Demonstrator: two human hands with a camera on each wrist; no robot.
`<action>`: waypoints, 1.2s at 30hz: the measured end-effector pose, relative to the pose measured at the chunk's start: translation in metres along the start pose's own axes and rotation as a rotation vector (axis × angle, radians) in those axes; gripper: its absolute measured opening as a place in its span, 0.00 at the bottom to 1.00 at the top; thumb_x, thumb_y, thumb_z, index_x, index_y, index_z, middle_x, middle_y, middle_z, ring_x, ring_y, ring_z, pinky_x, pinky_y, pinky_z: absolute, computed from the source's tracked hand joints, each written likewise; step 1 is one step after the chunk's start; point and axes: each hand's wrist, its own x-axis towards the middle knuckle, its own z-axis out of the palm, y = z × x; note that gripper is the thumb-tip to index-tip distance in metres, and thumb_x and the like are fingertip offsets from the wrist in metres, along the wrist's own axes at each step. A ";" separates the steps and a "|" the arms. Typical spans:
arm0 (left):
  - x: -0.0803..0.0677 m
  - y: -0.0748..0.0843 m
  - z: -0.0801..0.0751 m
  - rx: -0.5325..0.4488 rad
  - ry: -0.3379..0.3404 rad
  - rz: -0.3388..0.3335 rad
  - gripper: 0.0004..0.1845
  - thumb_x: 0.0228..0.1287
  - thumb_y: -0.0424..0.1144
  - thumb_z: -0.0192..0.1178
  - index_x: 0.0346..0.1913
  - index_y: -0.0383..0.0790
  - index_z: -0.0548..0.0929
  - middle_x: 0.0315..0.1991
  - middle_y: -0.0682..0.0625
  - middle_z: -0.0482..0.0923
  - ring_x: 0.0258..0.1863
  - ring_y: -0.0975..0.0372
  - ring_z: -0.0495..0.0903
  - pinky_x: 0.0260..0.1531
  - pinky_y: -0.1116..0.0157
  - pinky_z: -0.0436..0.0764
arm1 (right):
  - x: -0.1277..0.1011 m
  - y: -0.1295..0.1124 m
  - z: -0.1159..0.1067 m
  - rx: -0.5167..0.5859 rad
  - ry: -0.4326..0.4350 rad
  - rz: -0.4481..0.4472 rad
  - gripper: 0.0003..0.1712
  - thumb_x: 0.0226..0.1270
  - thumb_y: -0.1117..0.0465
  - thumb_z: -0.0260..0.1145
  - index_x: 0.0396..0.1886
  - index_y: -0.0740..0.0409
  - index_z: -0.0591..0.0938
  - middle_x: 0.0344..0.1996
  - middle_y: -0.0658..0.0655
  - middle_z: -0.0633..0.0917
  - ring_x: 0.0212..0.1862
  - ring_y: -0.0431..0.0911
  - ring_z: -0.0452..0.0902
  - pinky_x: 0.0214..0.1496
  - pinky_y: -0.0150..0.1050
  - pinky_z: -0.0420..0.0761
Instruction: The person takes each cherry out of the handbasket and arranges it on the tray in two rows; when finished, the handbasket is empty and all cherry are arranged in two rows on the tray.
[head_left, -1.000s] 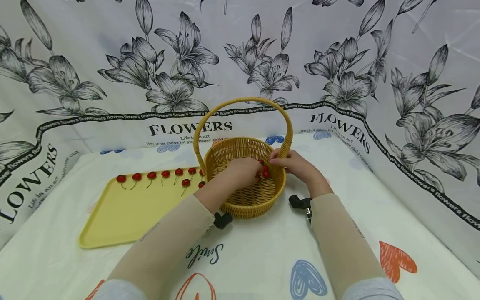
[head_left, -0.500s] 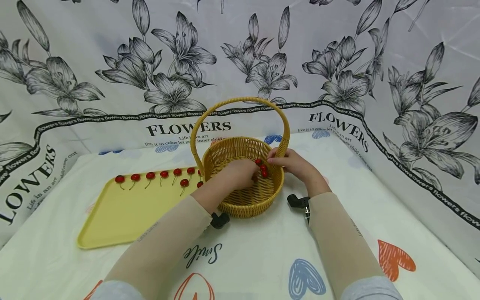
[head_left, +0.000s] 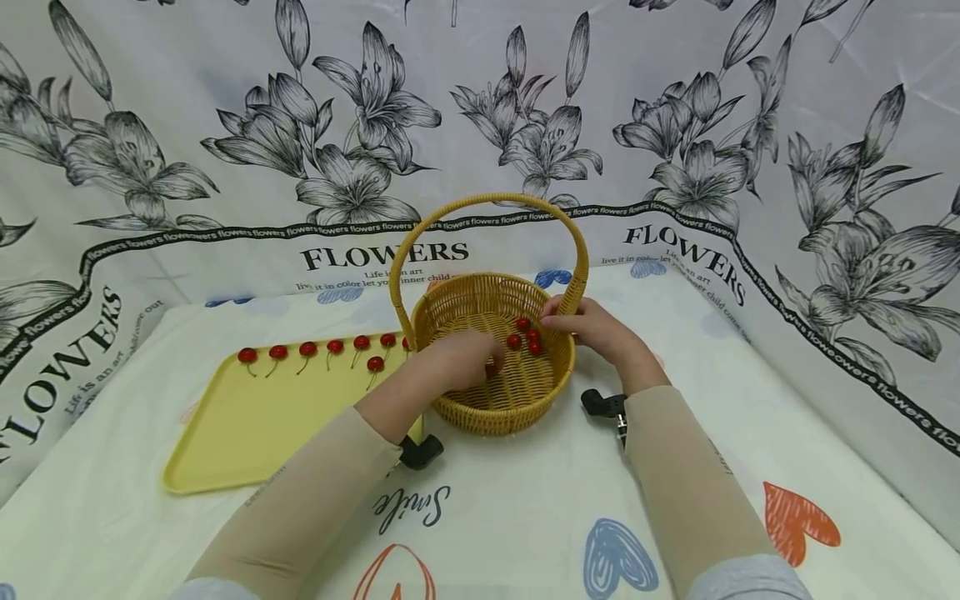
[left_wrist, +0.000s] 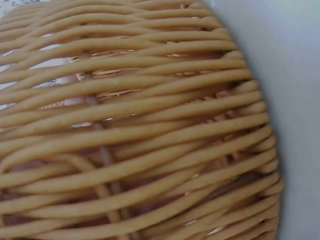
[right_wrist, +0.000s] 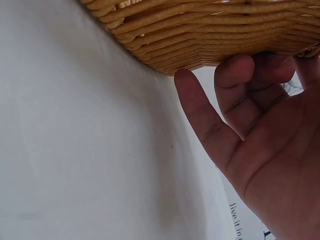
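The left hand (head_left: 461, 362) reaches over the near rim into the wicker basket (head_left: 480, 412), fingers bent down; its fingertips are hidden, so whether they pinch a cherry cannot be told. The left wrist view shows only weave. The right hand (head_left: 592, 325) rests at the basket's right rim by the handle, fingers curled against the wicker, holding no cherry. 4 cherries (head_left: 525, 337) show inside the basket. On the yellow tray (head_left: 247, 433) lie 7 cherries (head_left: 333, 346), with an 8th half hidden behind the basket. Basket and tray stand on the table (head_left: 525, 517).
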 end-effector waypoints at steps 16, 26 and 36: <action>-0.031 -0.012 -0.008 -0.035 0.204 0.036 0.08 0.70 0.41 0.65 0.48 0.46 0.86 0.37 0.56 0.82 0.35 0.61 0.78 0.35 0.63 0.78 | 0.003 -0.003 0.006 0.001 -0.015 -0.009 0.20 0.73 0.57 0.67 0.56 0.66 0.78 0.57 0.65 0.81 0.60 0.55 0.76 0.64 0.56 0.74; -0.098 -0.031 -0.027 -0.230 0.364 0.139 0.10 0.70 0.39 0.63 0.52 0.48 0.83 0.34 0.56 0.81 0.31 0.61 0.78 0.30 0.61 0.79 | 0.001 -0.002 0.004 -0.016 -0.014 -0.015 0.21 0.74 0.56 0.67 0.55 0.67 0.78 0.56 0.65 0.80 0.60 0.56 0.76 0.63 0.56 0.74; -0.135 -0.058 -0.051 -0.384 0.386 0.141 0.16 0.69 0.34 0.68 0.58 0.44 0.86 0.43 0.53 0.83 0.37 0.56 0.80 0.31 0.61 0.82 | -0.002 0.000 -0.001 -0.020 0.001 0.004 0.20 0.74 0.55 0.67 0.54 0.65 0.78 0.56 0.63 0.81 0.59 0.54 0.77 0.64 0.56 0.73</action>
